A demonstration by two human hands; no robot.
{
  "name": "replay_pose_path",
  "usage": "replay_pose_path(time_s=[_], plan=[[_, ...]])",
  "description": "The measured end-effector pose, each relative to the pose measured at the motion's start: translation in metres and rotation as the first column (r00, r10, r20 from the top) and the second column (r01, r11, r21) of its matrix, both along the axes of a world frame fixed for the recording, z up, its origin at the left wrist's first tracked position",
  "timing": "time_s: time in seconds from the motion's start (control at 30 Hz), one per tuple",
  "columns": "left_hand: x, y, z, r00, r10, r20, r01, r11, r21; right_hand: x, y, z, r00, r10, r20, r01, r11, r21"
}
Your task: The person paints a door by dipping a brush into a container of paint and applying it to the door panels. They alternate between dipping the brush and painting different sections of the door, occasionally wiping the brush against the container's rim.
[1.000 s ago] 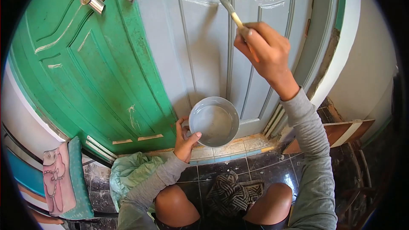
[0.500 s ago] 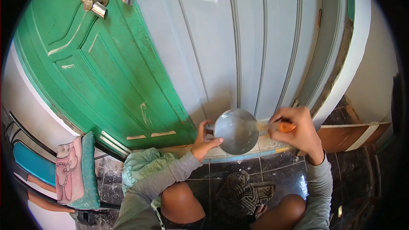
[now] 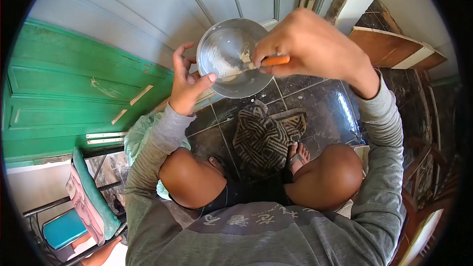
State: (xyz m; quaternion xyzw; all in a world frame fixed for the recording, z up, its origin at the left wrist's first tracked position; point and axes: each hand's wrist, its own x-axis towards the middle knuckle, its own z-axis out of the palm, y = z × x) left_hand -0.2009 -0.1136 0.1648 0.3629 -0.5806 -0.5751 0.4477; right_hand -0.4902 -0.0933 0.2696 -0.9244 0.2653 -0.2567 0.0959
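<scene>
My left hand [image 3: 187,86] grips a round metal bowl [image 3: 220,44] by its left rim, thumb over the edge and fingers at the side. Grey paint and pale smears coat the inside of the bowl. In my right hand [image 3: 315,44] is a paintbrush [image 3: 277,60] with an orange handle, the fingers closed round it. Its bristle end is down inside the bowl, partly hidden by blur. Beyond the bowl stands a door leaf [image 3: 148,0] painted grey.
A green door leaf [image 3: 64,88] is at the left. Between my feet lies a patterned cloth [image 3: 263,135]. A pale green plastic bag [image 3: 143,135] rests by my left arm. At the lower left is a chair [image 3: 64,229] with a cushion [image 3: 91,192]. A brown board [image 3: 384,49] leans at the right.
My view has tilted down, so the door sits higher and my lap shows. The brush has gone from the bowl's right rim to inside it, and my right hand now reaches over the rim.
</scene>
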Motion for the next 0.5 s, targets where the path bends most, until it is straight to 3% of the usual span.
replay_pose_path(time_s=[0.17,0.27,0.33,0.4,0.47,0.5], plan=[[-0.002,0.003,0.004,1.0,-0.005,0.001,0.005,0.998,0.063,0.018,-0.006,-0.023,0.997,0.072,0.02,-0.072,0.997,0.01],[0.003,0.001,0.0,1.0,0.022,-0.019,-0.021,0.998,0.056,0.016,-0.004,-0.005,0.999,0.038,0.007,-0.038,0.998,0.044],[0.014,-0.002,-0.007,0.998,0.055,0.004,-0.055,0.998,0.028,0.018,-0.006,0.001,0.983,-0.016,0.185,0.003,0.998,0.068],[0.025,0.0,0.0,0.996,0.091,0.003,-0.091,0.993,0.076,0.02,-0.001,0.015,0.958,-0.148,0.247,0.123,0.986,0.112],[0.037,0.002,0.006,0.989,0.148,0.005,-0.147,0.986,0.078,0.026,0.0,0.015,0.898,-0.267,0.351,0.165,0.942,0.293],[0.043,0.003,0.005,0.984,0.176,-0.019,-0.174,0.983,0.062,0.027,-0.003,0.012,0.88,-0.3,0.369,0.208,0.94,0.269]])
